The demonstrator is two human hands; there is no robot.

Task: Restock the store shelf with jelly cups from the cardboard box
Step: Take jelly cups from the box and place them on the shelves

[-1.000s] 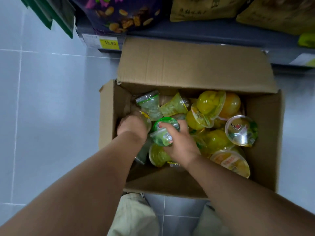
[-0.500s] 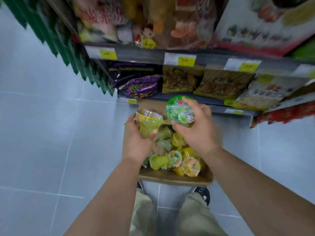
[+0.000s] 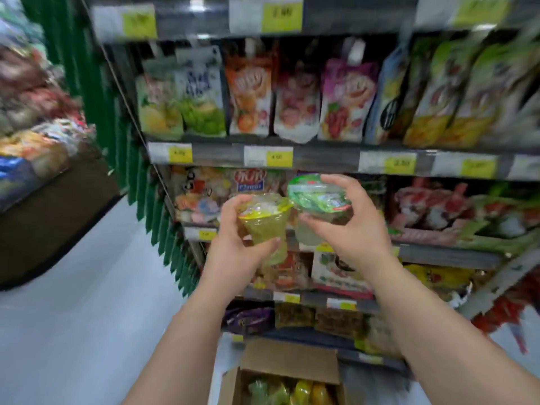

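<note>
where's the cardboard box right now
In the head view the cardboard box sits on the floor at the bottom centre, below both raised hands and against the foot of the shelf, open with jelly cups showing inside.

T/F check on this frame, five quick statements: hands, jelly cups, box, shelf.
1. Each hand holds one jelly cup. True: the left hand grips the yellow-lidded clear plastic jelly cup, the right hand the green-lidded clear plastic jelly cup.
2. The brown cardboard box is empty. False: green and yellow cups show inside it.
3. The box sits on a shelf. False: it sits low on the floor, below the hands.
4. The cups are raised in front of the grey metal store shelf. True.
5. The shelf carries yellow price tags. True.
</note>
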